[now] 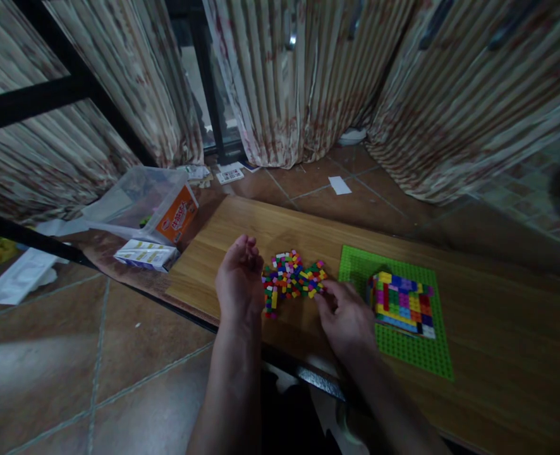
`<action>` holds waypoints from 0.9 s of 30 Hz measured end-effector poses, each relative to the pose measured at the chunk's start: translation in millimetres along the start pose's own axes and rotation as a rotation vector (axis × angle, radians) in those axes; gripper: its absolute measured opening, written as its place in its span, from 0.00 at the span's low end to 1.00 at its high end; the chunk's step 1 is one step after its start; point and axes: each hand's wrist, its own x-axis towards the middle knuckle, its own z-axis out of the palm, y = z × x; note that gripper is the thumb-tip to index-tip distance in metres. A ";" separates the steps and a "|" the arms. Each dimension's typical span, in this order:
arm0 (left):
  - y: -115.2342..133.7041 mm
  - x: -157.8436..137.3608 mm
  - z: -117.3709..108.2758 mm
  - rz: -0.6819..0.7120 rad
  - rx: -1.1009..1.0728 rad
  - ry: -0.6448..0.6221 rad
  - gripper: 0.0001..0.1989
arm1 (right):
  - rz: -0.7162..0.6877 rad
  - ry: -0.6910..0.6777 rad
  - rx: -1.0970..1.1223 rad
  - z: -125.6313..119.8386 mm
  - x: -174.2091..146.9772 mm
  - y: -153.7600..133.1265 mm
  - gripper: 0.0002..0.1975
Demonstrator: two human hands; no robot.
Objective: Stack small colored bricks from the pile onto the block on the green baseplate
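A loose pile of small multicoloured toy bricks (289, 275) lies on the wooden tabletop (204, 253). At the pile's left side, my left hand (239, 278) is raised with its palm turned up and its fingers curled in; whatever they hold, if anything, is hidden. My right hand (349, 316) is at the pile's right edge, thumb and index fingertip closed together on what looks like a small brick. To its right, a block built of coloured bricks (403, 303) stands on a green studded baseplate (415, 357).
Left of the table, a clear plastic bin (135, 189) with an orange label and a white box (147, 254) sit on the tiled floor. White paper (339, 185) lies beyond the table, before striped curtains (280, 82). A dark metal frame (71, 88) crosses the upper left.
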 end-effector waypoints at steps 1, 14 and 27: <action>1.8 1.2 -1.6 -0.048 -0.008 0.000 0.03 | 0.022 0.002 -0.031 0.6 0.4 -0.4 0.12; 4.7 2.3 -2.9 -0.185 -0.020 -0.058 0.07 | -0.035 -0.139 0.025 7.3 -0.9 -1.5 0.10; 6.3 2.9 -4.2 -0.196 -0.014 -0.087 0.06 | -0.074 0.022 0.143 21.1 20.7 -16.8 0.12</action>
